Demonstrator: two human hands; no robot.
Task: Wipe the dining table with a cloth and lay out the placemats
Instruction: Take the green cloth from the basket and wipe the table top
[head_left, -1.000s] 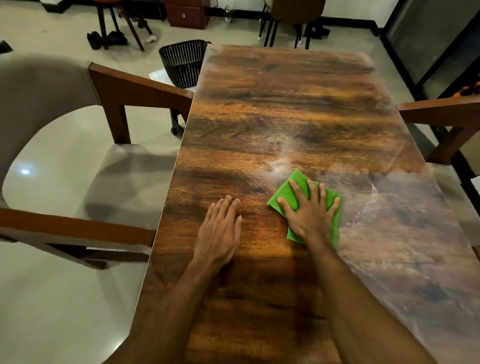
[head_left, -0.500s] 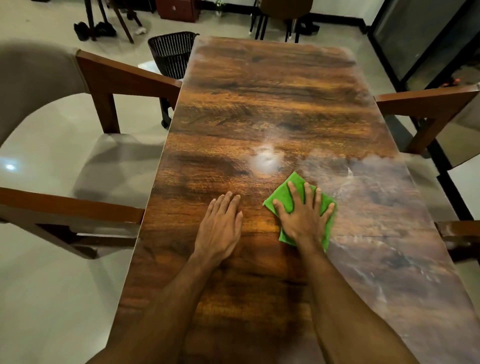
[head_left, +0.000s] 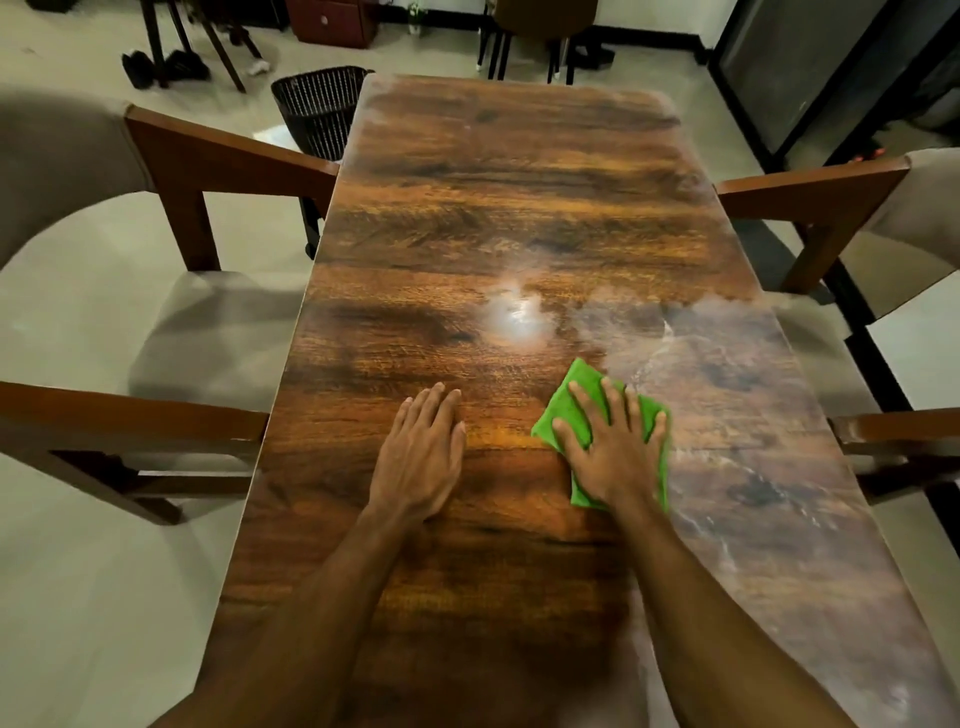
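A long dark wooden dining table (head_left: 509, 197) runs away from me. My right hand (head_left: 613, 447) lies flat with spread fingers on a folded green cloth (head_left: 569, 400), pressing it onto the tabletop near the middle. My left hand (head_left: 421, 457) rests flat on the bare wood just left of the cloth, fingers straight and together. The right half of the table carries a whitish dusty film (head_left: 737, 415); the left half looks darker and glossy. No placemats are in view.
Upholstered wooden armchairs stand at the left (head_left: 218, 161) and right (head_left: 810, 192) of the table. A black mesh bin (head_left: 317, 109) sits on the floor by the far left corner. Another chair (head_left: 540, 31) stands beyond the far end.
My right hand has slid the cloth slightly toward me and to the right across the table. The left hand has stayed flat in place. The view has shifted a little.
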